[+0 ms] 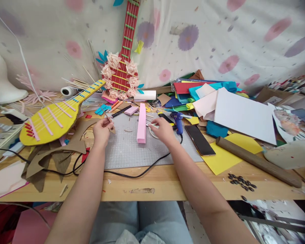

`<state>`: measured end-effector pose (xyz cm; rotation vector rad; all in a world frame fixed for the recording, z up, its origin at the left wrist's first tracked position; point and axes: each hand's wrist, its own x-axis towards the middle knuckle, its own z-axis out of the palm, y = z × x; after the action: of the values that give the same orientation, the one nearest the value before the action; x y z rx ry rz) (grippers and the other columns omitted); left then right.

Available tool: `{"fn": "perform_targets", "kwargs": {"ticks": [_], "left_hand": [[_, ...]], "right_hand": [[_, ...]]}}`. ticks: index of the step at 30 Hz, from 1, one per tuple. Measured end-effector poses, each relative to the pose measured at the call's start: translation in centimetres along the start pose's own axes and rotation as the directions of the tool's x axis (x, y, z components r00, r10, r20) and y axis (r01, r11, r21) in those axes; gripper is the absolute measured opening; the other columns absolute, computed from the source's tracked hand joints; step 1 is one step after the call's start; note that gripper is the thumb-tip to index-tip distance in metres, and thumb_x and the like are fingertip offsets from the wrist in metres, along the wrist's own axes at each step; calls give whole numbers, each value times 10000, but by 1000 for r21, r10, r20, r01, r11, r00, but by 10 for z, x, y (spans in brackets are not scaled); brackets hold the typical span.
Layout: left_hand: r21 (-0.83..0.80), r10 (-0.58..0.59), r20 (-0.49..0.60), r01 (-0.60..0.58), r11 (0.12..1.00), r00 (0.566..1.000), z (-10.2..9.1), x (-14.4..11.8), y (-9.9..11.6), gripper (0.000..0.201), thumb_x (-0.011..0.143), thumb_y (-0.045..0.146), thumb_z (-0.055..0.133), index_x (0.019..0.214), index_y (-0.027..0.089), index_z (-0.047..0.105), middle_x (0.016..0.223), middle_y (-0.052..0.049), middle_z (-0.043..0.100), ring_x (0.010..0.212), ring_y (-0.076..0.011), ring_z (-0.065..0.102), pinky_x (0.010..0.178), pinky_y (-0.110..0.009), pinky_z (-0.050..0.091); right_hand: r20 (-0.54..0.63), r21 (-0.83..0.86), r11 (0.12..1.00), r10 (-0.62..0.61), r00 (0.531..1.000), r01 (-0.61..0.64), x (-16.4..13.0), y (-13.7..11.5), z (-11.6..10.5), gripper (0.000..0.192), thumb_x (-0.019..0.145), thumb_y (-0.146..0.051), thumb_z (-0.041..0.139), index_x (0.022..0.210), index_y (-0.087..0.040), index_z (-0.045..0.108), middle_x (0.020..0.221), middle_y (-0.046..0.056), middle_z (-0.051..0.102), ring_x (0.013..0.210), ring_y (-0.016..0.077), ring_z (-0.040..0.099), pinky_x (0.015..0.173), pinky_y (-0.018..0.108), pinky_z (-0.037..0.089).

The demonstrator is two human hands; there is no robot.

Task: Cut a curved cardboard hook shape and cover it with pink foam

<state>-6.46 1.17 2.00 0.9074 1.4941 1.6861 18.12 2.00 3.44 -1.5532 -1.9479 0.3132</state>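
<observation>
My left hand (pixel 102 131) is closed in a pinch at the left side of the grey cutting mat (pixel 124 154). A thin brown strip (pixel 106 115) sticks up out of its fingers, and a small brown piece shows below them. My right hand (pixel 164 130) has its fingers closed on the pale looped handle of scissors (pixel 152 133); the rest of the scissors is mostly hidden. Between my hands a long folded pink paper box (pixel 141 123) lies on the mat, its hollow end facing me. A blue glue gun (pixel 178 122) is just beyond my right hand.
A yellow paper guitar (pixel 49 122) lies at the left, and a red one with paper roses (pixel 120 76) leans on the curtain. A phone (pixel 200 139), yellow paper (pixel 218 161), a brown tube (pixel 256 162) and coloured sheets fill the right. A black cord (pixel 139 175) crosses the front.
</observation>
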Motion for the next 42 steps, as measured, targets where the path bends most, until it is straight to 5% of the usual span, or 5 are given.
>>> {"fn": "perform_targets", "kwargs": {"ticks": [4, 15, 25, 31, 42], "left_hand": [[-284, -191, 277, 270, 920, 942, 10, -12, 11, 182, 668, 80, 613, 843, 118, 642, 739, -34, 633, 673, -101, 600, 624, -221, 501], [-255, -324, 584, 547, 798, 744, 17, -26, 10, 178, 796, 104, 509, 901, 103, 652, 736, -49, 645, 643, -90, 623, 461, -131, 488], [-184, -318, 574, 497, 848, 755, 19, -26, 3, 202, 777, 162, 564, 956, 124, 649, 731, -40, 628, 588, -74, 594, 429, -136, 456], [-153, -319, 557, 472, 868, 767, 19, -24, 0, 191, 783, 168, 555, 932, 118, 663, 782, -55, 629, 586, -57, 574, 410, -116, 421], [-147, -351, 545, 500, 854, 761, 23, -24, -9, 119, 778, 126, 547, 801, 101, 661, 750, -53, 630, 554, -48, 561, 400, -108, 408]], "right_hand": [[33, -195, 901, 401, 915, -388, 4, 41, -44, 329, 695, -501, 531, 630, -179, 548, 634, 51, 567, 688, 203, 552, 665, 332, 407], [-244, -68, 862, 473, 847, -502, 18, 87, -16, 391, 704, -419, 554, 932, -102, 532, 963, 157, 570, 948, 253, 528, 825, 356, 395], [-89, 649, 754, 210, 974, -103, 5, 42, -31, 407, 646, -478, 607, 900, -161, 604, 821, 54, 622, 738, 163, 554, 703, 306, 449], [239, 850, 483, 2, 971, -210, -9, 3, -3, 331, 634, -448, 648, 802, -167, 601, 700, 9, 585, 536, 73, 464, 500, 216, 375], [370, 837, 472, -113, 922, -278, -14, -7, 1, 310, 617, -435, 673, 709, -150, 596, 599, -14, 551, 486, 61, 455, 449, 205, 345]]}}
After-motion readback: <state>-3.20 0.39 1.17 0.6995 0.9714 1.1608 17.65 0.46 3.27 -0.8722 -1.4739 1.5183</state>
